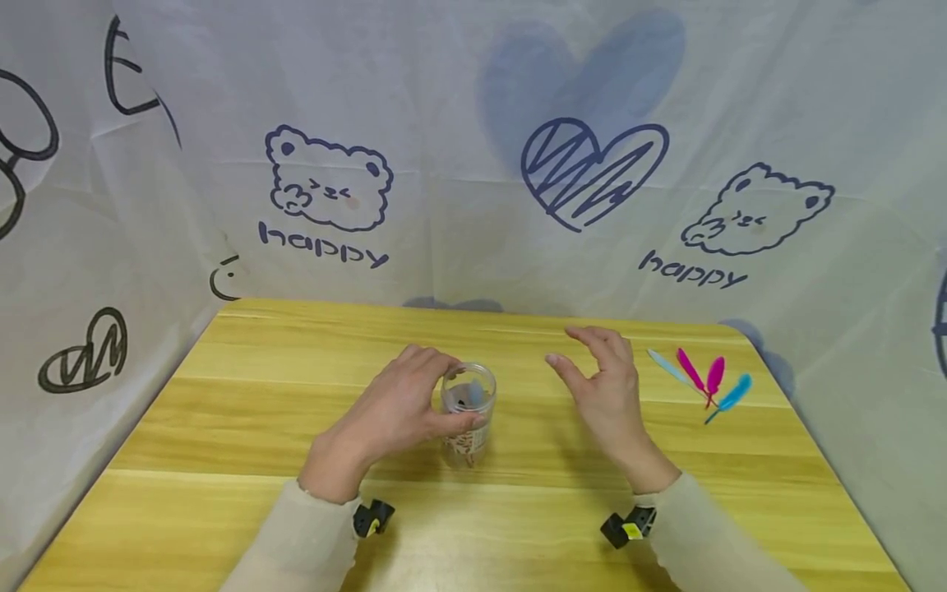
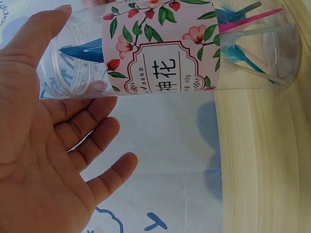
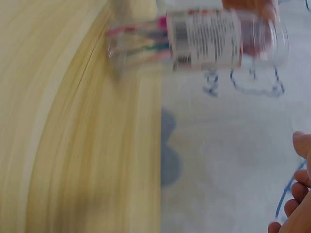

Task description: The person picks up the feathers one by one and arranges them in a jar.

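Left to right. Left hand [image 1: 392, 403]: grip clamped on the jar [image 1: 468, 440] up at the neck, thumb on the near side, fingers round the far side. Jar is upright, roughly mid-surface [image 1: 518, 526], between the hands; base looks to be on the wood, though I can't fully confirm contact. Clear walls, no lid on it, printed label [image 2: 163, 48] round the middle, feathers inside [image 2: 82, 51] with quills down at the base.

Handling, my read: jar is light, smooth, fairly stiff, likely plastic. Bare wall may slip and it could tip if knocked; neck or label band is the place to hold. Right hand [image 1: 608, 395]: grip apart, thumb and fingers spread, holding nothing, well apart from the jar.

Right of that, loose feathers on the surface, quill ends bunched together: pale blue [image 1: 668, 367], two magenta [image 1: 690, 368] [image 1: 714, 375], bright blue [image 1: 735, 393]. Should be near weightless, soft vane, thin bendy quill, easy to crush or blow about. Pinch one low on the quill; neighbours sit close enough to drag along.

Around: printed cloth [image 1: 444, 205] hangs behind and at both sides. In the way: left fingers crowd the left edge of the jar mouth, and feathers inside already take up room.
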A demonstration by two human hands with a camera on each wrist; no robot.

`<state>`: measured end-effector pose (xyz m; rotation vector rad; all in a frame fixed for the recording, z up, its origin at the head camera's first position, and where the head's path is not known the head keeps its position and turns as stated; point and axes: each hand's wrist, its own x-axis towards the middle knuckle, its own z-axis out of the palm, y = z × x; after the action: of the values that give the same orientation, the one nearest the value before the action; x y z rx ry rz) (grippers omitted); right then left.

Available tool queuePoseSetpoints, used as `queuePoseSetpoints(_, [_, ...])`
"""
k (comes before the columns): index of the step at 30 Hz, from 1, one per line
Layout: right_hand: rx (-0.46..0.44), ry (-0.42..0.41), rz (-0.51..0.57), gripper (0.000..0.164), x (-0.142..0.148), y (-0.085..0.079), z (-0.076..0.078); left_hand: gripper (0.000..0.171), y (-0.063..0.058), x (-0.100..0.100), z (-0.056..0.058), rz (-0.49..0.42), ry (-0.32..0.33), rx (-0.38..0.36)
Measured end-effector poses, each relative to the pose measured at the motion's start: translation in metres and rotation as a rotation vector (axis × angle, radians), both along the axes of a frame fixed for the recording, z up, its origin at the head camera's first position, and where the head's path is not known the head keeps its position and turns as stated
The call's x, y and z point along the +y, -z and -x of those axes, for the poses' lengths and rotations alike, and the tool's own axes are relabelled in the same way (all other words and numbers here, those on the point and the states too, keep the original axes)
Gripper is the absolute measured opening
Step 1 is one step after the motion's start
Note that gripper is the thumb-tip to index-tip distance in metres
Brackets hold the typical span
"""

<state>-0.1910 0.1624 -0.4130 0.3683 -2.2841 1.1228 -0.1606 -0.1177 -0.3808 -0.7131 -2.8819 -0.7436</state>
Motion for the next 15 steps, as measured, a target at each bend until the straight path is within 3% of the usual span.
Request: queuePoseSetpoints(15, [-0.192, 0.288, -0.095, 0.045, 0.128, 0.02, 0.02, 0.071, 0.0, 0.0, 0.001, -0.003, 0.002, -0.013])
